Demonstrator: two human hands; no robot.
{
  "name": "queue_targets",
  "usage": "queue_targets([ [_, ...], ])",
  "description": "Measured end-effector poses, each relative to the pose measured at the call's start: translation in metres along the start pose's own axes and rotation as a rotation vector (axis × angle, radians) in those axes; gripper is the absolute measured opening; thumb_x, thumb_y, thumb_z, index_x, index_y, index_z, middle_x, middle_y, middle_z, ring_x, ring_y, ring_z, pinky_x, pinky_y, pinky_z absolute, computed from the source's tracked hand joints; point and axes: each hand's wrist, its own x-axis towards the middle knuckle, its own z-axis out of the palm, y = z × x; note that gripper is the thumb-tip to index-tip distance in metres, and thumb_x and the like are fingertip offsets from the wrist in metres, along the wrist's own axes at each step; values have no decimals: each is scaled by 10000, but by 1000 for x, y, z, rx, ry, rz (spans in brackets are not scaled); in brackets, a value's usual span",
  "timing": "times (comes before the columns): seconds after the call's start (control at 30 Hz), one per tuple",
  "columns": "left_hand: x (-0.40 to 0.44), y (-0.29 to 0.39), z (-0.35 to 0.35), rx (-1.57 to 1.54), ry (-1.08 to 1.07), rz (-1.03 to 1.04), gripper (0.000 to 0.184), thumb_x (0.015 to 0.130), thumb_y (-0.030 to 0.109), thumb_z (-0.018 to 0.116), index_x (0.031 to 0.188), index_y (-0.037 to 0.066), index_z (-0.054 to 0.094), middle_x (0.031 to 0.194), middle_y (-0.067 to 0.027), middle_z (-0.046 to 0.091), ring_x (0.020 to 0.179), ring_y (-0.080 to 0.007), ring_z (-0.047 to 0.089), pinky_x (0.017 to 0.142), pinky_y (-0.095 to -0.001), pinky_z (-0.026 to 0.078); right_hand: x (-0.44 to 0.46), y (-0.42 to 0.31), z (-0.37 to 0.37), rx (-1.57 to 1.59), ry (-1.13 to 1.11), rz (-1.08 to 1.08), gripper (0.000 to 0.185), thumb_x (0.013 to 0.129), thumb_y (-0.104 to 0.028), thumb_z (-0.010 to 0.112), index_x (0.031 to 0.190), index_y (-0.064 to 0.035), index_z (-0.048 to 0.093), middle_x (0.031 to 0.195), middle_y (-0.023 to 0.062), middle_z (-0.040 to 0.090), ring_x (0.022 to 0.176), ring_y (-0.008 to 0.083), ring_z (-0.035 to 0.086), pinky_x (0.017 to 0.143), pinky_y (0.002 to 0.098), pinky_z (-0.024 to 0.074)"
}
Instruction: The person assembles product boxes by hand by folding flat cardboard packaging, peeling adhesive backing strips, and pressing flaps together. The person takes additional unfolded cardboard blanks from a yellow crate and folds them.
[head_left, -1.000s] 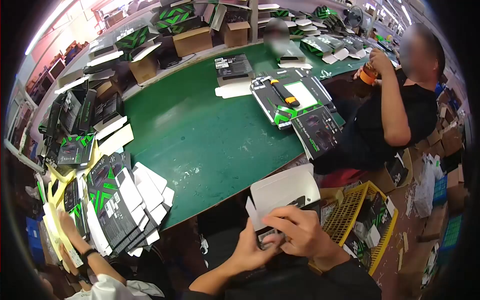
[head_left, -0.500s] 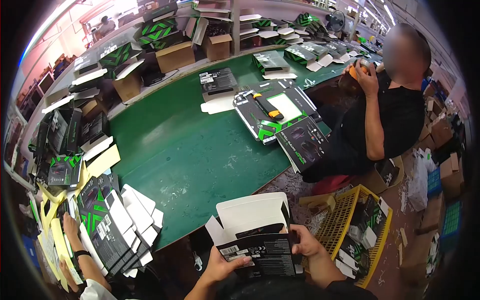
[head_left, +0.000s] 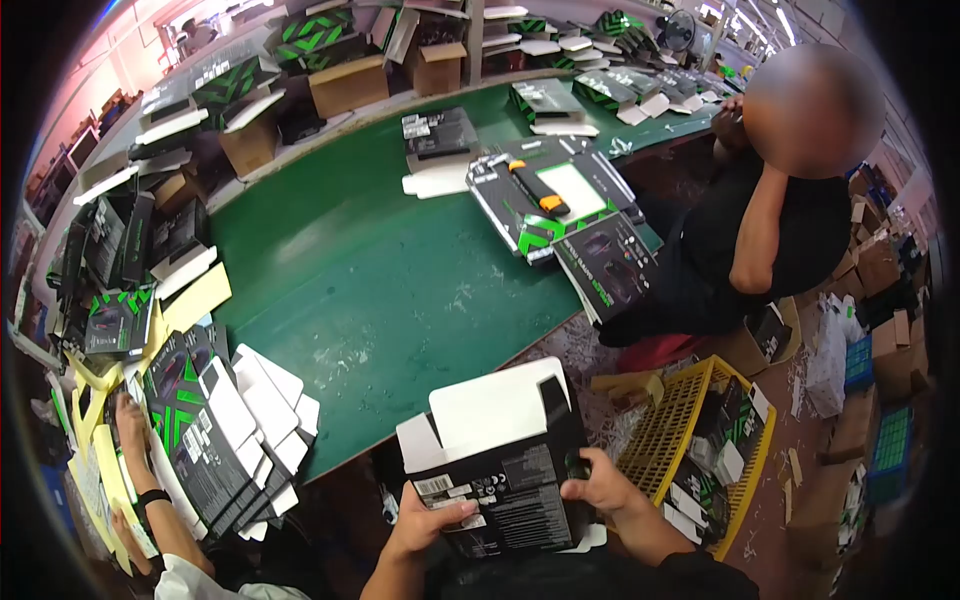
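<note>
A black printed carton [head_left: 520, 495] with its white inner flaps raised is held upright between my hands, in front of my body. My left hand [head_left: 425, 520] grips its lower left side, the thumb lying on the printed face near the barcode. On the right side my right hand [head_left: 605, 485] is closed on the carton's edge, thumb and finger pressed together by the side panel. The green table's [head_left: 400, 300] edge lies just beyond the carton.
Flattened cartons [head_left: 225, 430] are stacked at left beside a co-worker's hands [head_left: 130, 430]. An orange-black cutter [head_left: 538, 188] lies on a box stack. Another person [head_left: 770, 220] sits at right near a yellow basket [head_left: 690, 440] of cartons.
The carton has turned from a tilted, folded-in view to upright with its printed face toward me. My hands have moved apart to its two sides. The person at right has moved their arms.
</note>
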Motion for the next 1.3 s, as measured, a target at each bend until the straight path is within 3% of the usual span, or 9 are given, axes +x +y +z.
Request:
queue_targets([
  [0.17, -1, -6, -5, -155, -14, 41, 566, 785, -49, 747, 1329, -32, 592, 1174, -143, 723, 1043, -245, 714, 927, -390, 573, -4, -27, 21, -405, 231, -49, 593, 778, -334, 918, 1144, 34, 631, 1014, 70, 690, 931, 139, 624, 823, 316, 529],
  [0.3, -7, -9, -14, -122, 16, 33, 566, 784, -57, 727, 1331, -54, 584, 1191, -160, 716, 1061, -262, 711, 947, -402, 562, 4, -47, 39, -967, 725, -432, 944, 648, -397, 974, 1364, 28, 529, 1052, 105, 641, 957, 214, 633, 900, 293, 485],
  [0.43, -7, -15, -16, -174, 47, -49, 594, 773, -71, 753, 1341, -34, 583, 1200, -154, 711, 1082, -259, 701, 944, -399, 558, 5, -31, 24, -50, 155, -97, 557, 825, -175, 879, 1259, 33, 600, 1124, 87, 666, 954, 129, 593, 837, 289, 491],
  [0.6, -5, -11, -18, -44, -40, -3, 548, 855, -77, 719, 1374, -14, 557, 1225, -134, 698, 1093, -221, 686, 939, -370, 561, 7, -17, 0, -242, 115, -54, 229, 875, -68, 814, 1040, 23, 683, 923, 1, 670, 862, 53, 585, 755, 233, 504],
  [0.77, 5, -17, -28, 23, -6, -58, 540, 872, -66, 710, 1376, -3, 527, 1197, -106, 691, 1080, -208, 676, 935, -367, 556, 19, -40, 27, -284, 237, -287, 561, 843, -164, 860, 1293, 18, 581, 1057, 67, 657, 871, 100, 617, 740, 250, 509],
  [0.97, 15, -38, 6, 562, 77, 451, 1066, 843, 35, 766, 1567, 65, -16, 1379, -221, 479, 1191, -283, 587, 1004, -401, 498, 30, -36, 29, -805, 259, -673, 788, 745, -321, 918, 1369, -11, 551, 1126, 147, 604, 962, 237, 629, 805, 329, 518],
  [1.13, 17, -38, -6, 644, -73, 400, 776, 864, 161, 752, 1478, 42, 293, 1353, -164, 464, 1209, -234, 515, 1049, -394, 431, 30, -10, 5, -572, 104, -541, 361, 789, -248, 877, 1018, -19, 718, 1031, 130, 614, 918, 204, 613, 789, 315, 501],
  [1.17, 19, -36, 0, 679, 30, 504, 504, 861, 142, 760, 1282, 49, 498, 1095, -154, 647, 970, -230, 663, 891, -364, 528, 33, -1, 2, -532, 137, -556, 322, 798, -237, 866, 985, -15, 725, 1032, 131, 622, 897, 200, 616, 777, 313, 499],
  [1.3, 29, -65, -24, 750, -11, 281, 317, 942, 299, 667, 1063, 37, 536, 877, -127, 620, 759, -229, 618, 712, -351, 498, 40, 37, -14, -618, 264, -571, 214, 845, -197, 821, 849, 5, 749, 1128, 170, 669, 790, 171, 630, 737, 287, 496],
])
